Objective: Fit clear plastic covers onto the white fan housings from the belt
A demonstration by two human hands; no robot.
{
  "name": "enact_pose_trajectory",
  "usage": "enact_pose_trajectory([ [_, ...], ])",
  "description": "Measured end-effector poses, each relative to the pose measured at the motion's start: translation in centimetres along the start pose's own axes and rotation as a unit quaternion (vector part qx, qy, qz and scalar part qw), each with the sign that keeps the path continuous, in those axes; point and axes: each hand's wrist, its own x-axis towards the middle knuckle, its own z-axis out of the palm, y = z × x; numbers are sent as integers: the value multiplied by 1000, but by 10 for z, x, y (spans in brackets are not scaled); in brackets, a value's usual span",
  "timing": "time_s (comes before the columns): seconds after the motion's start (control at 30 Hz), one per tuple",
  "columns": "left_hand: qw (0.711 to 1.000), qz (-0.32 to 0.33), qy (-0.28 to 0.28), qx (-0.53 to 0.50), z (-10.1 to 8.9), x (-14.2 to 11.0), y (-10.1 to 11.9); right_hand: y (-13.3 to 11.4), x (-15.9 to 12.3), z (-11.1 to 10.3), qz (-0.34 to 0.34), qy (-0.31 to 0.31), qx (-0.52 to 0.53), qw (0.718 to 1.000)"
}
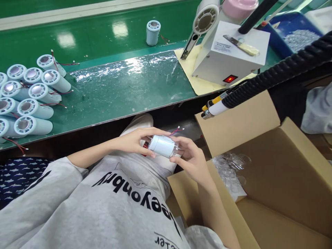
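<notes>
Above my lap I hold a light blue cylindrical housing point(162, 146) on its side, with thin dark and red wires ending in small white plugs at its far side. My left hand point(137, 141) grips its left end between thumb and fingers. At the right end, the thumb and fingers of my right hand point(190, 157) close around a clear plastic piece point(175, 149) that touches the housing. How far that piece sits on the housing I cannot tell. Similar blue housings point(36, 109) with wires lie grouped at the bench's left; another housing point(153, 33) stands upright farther back.
The green bench point(124, 93) runs across in front. On it are a white machine point(228, 55) with a lit red switch, a knife point(242, 45) on top, and a blue bin point(277, 31) of clear parts. An open carton point(280, 166) at right contains clear plastic pieces. A black hose point(272, 74) crosses above.
</notes>
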Motion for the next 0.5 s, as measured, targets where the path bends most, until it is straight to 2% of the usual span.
enact_pose_trajectory([
  [0.5, 999, 40, 5, 28, -2, -2, -2, 7, 8, 11, 122, -2, 128, 984],
])
